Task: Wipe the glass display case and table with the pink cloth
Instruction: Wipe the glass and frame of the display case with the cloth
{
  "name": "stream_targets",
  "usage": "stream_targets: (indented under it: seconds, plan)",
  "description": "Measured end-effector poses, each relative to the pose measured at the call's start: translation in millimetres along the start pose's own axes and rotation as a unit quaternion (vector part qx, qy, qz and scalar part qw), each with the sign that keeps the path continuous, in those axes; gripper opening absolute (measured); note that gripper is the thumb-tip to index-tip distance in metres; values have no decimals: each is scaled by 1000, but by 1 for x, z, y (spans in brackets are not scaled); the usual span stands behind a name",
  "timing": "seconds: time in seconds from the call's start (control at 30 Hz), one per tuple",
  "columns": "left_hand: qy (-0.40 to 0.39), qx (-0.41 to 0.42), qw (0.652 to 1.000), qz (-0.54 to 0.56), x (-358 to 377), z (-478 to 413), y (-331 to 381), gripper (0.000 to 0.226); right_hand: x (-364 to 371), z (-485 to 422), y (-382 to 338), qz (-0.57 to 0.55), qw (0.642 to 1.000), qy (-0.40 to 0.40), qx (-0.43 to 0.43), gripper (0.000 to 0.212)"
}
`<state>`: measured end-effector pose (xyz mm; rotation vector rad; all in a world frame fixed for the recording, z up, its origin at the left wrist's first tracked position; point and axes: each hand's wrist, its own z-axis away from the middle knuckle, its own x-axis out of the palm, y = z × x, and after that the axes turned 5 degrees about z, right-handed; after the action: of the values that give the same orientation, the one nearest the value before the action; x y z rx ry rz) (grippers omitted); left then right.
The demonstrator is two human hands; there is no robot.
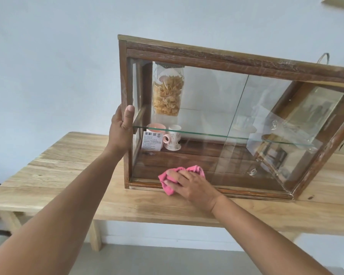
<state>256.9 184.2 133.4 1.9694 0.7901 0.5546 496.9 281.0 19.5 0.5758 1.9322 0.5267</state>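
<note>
At the lower centre of the frame, the right hand (189,187) presses the pink cloth (167,184) against the bottom of the glass display case (216,124), where the front pane meets the lower wooden rail; the fingers are curled and spread over the bunched cloth, holding it flat to the surface rather than pinching it. The left hand (121,128), at centre left, is wrapped around the case's left upright post, thumb on the front and fingers hidden behind, seemingly to steady it. The case stands on the wooden desk (68,169), its long axis running from centre left towards the right edge of the frame; its glass front faces the camera. Most of the pane lies to the right of and above the cloth, so the likely next stroke runs rightward along the bottom rail, and the right hand is the one placed to make it. Inside, a bag of snacks (168,92) hangs at upper left, with a pink cup (155,133) and a white mug (174,139) below; the desk surface appears not yet wiped.
</note>
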Motion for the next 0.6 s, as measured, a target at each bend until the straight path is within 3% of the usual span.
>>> stream_targets:
  seconds: [0.07,0.13,0.23,0.3,0.37,0.47,0.53,0.6]
  plan:
    - [-2,-1,1000,-8,0,0,0,44,-15,-2,20,31,998,50,9,43]
    - [-4,-7,1000,-13,0,-2,-2,33,-38,-17,55,84,985,136,62,35]
    - [-3,-4,1000,-19,0,-3,-5,19,-74,-55,104,136,933,264,204,37]
    - [-6,2,1000,-19,0,-3,-3,19,-78,-80,104,128,911,303,250,39]
    - [-8,10,1000,-21,0,-2,-2,20,-60,-90,75,120,920,287,237,40]
    - [-3,18,1000,-20,-1,-4,-2,17,-21,-66,15,92,980,140,105,54]
    - [-5,11,1000,-12,-1,-5,-4,26,-6,-32,-1,87,995,48,31,56]
    - [-20,4,1000,0,-1,-4,-7,44,-8,-5,7,83,996,34,20,55]
